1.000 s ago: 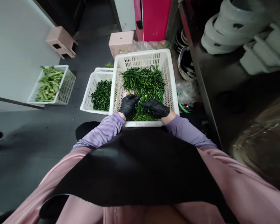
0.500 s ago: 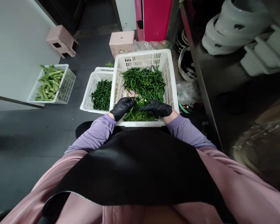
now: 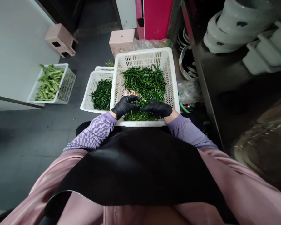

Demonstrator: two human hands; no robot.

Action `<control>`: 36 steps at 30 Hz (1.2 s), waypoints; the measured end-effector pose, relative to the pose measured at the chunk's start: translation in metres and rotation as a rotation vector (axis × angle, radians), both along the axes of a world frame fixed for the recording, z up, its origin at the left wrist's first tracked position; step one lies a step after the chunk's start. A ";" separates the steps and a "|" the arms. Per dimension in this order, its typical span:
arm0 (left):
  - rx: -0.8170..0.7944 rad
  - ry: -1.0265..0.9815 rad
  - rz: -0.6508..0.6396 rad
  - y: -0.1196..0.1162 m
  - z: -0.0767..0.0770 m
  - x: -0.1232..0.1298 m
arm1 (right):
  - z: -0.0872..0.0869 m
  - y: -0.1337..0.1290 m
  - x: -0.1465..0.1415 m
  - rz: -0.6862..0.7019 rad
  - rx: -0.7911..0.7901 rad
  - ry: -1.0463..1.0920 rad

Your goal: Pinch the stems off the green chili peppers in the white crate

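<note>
Both hands wear black gloves and meet over the front part of a large white basket (image 3: 174,78). My left hand (image 3: 125,106) has its fingers closed on green chili peppers, its fingertips near those of the other hand. My right hand (image 3: 157,108) is closed around a small bunch of peppers, their pale stem ends showing between the hands. Long green chili peppers (image 3: 146,81) are heaped in the back of the basket. Under my hands lies a pile of thin green stems (image 3: 140,116).
A smaller white basket (image 3: 86,93) with dark green peppers stands at the left. Farther left, another basket (image 3: 71,84) holds pale green vegetables. Pink stools (image 3: 121,40) stand behind. A metal shelf (image 3: 206,84) with grey-white containers (image 3: 227,34) runs along the right.
My left hand has moved slightly to the right, closer to my right hand, and its fingers have shifted on the peppers. My right hand has barely moved.
</note>
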State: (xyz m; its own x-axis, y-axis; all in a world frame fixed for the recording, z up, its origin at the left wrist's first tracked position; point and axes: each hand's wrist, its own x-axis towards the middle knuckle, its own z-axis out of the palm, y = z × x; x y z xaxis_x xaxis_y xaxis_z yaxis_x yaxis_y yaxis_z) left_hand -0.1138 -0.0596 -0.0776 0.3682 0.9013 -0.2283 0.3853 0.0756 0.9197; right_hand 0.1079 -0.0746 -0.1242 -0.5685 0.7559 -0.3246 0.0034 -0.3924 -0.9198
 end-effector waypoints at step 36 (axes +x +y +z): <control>-0.474 -0.220 0.127 -0.006 0.015 0.000 | -0.023 0.007 -0.003 0.011 0.767 -0.099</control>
State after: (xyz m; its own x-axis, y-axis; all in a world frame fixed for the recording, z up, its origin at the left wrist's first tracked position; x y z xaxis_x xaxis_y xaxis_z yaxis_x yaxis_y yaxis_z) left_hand -0.1141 -0.0657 -0.0629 0.3479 0.7585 -0.5510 0.1479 0.5359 0.8312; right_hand 0.1053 -0.0678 -0.1475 -0.5730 0.7843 0.2380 0.1004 0.3554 -0.9293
